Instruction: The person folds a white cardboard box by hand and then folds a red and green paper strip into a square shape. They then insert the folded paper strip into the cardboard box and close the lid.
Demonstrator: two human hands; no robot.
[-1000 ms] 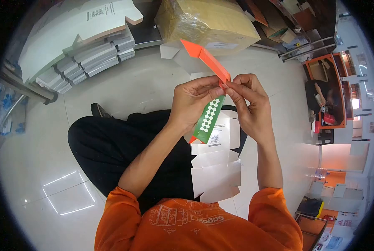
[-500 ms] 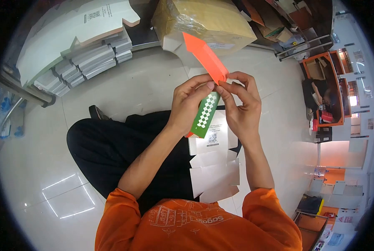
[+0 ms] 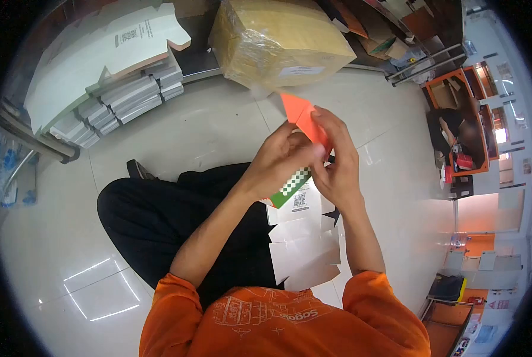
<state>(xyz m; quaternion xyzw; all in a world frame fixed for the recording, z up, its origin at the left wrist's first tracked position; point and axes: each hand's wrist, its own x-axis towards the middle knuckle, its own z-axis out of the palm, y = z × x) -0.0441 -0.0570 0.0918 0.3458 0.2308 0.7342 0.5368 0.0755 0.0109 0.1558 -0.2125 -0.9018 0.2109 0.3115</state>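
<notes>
A folded card piece, with a bright orange part [image 3: 300, 111] on top and a green part [image 3: 290, 187] with white diamonds below, is in both hands above my lap. Whether the two colours are one sheet is hidden by the fingers. My left hand [image 3: 278, 163] wraps the piece from the left, its fingers slightly blurred. On the other side my right hand [image 3: 339, 160] pinches the orange part, fingers bent over its edge. Beneath them, a flat unfolded white carton [image 3: 304, 241] with a printed QR code lies across my lap.
A stack of flat white cartons [image 3: 108, 56] stands at upper left. Beyond my hands sits a brown cardboard box [image 3: 284, 44] in clear wrap. Metal rails [image 3: 429, 62] are at upper right. Another person [image 3: 459, 131] sits farther off by an orange frame.
The card piece has come down and closer to my body, and its orange part now shows shorter and bent. My left fingers have moved across toward the right hand.
</notes>
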